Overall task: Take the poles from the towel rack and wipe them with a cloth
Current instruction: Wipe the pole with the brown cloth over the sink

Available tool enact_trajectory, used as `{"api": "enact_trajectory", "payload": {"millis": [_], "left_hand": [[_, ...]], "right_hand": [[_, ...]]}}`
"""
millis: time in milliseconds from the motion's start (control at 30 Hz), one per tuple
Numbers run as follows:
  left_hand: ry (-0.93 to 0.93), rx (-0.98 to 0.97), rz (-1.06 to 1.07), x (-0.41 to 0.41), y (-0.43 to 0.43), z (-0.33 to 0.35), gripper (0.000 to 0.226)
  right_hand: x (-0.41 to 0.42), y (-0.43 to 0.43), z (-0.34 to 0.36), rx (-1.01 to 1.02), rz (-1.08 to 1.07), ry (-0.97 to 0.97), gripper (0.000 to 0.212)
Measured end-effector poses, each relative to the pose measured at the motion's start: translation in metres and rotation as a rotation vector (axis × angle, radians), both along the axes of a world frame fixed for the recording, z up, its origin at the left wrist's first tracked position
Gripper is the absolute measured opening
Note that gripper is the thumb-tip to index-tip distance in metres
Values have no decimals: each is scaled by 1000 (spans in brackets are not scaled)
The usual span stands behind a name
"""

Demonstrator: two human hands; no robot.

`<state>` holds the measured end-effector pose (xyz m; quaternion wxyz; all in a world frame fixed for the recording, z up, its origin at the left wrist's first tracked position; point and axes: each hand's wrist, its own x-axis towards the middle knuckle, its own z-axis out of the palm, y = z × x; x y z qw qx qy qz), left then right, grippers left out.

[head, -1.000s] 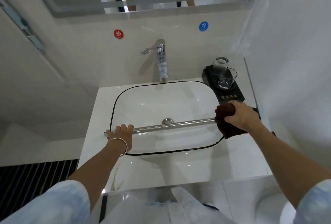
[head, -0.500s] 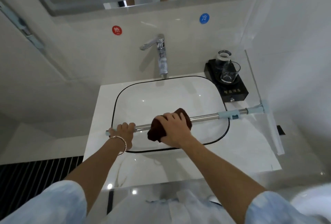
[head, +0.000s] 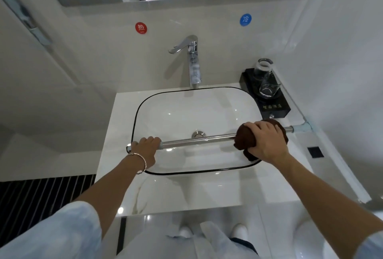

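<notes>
Wiping step in hand: pole [head: 199, 139] off the rack and being held level across the sink [head: 145, 101], running from 9 o'clock to 3 o'clock over the basin, drain [head: 198, 134] just behind it.

Left hand [head: 145, 150] gripping the pole's 9 o'clock end, fingers [head: 152, 140] curled fully closed over it; bracelet [head: 141, 160] on that wrist.

Right hand [head: 267, 141] pressing a dark brown cloth [head: 245, 137] around the pole toward its 3 o'clock end — fingers wrapped shut on the cloth, thumb side hidden beneath. Pale plastic end cap [head: 302, 127] showing just beyond the cloth, close to the wall at 3 o'clock.

Next move, as judged: sliding the cloth along the bare shaft toward 9 o'clock, or out over the end cap. Calling for a firm left grip so the pole is not twisting or dipping into the basin; stretch under the left hand not reachable without shifting that grip.

Surface: white glossy counter [head: 207, 192], basin rim edged in black. Faucet [head: 193, 59] at 12 o'clock; black tray [head: 275, 107] carrying two clear glasses [head: 267, 84] at 2 o'clock — near the pole's right end, worth minding. Red and blue tap labels on the wall, mirror above. Dark slatted flooring at 8 o'clock.
</notes>
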<state>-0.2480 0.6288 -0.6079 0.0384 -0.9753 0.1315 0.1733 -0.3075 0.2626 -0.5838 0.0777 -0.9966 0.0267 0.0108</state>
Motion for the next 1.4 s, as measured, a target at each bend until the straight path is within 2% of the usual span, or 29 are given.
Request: {"api": "enact_trajectory", "payload": {"millis": [167, 333, 467, 633, 700, 867, 1067, 1167, 1233, 1400], "left_hand": [[13, -2, -2, 8, 0, 3, 52], [200, -57, -59, -20, -32, -17, 52], [-3, -34, -69, 27, -18, 14, 49], [11, -51, -52, 45, -15, 44, 37], [25, -92, -38, 38, -11, 38, 28], [49, -147, -24, 13, 13, 10, 29], [-32, -243, 24, 13, 9, 10, 19], [-67, -168, -7, 9, 5, 11, 20], [-94, -155, -9, 5, 4, 8, 22], [-96, -221, -61, -1, 1, -5, 43]], "right_hand": [[20, 42, 2, -7, -33, 61, 61], [13, 143, -11, 4, 248, 143, 62], [35, 179, -3, 19, 309, 29, 66], [54, 174, 29, -14, 304, 72, 64], [47, 170, 25, -10, 302, 98, 64], [30, 131, 8, -54, 258, 151, 66], [41, 37, 36, -182, 14, 109, 59], [44, -16, 48, -85, -161, 88, 59], [39, -43, 45, 31, -247, 141, 57], [29, -66, 31, 138, -278, 283, 56]]}}
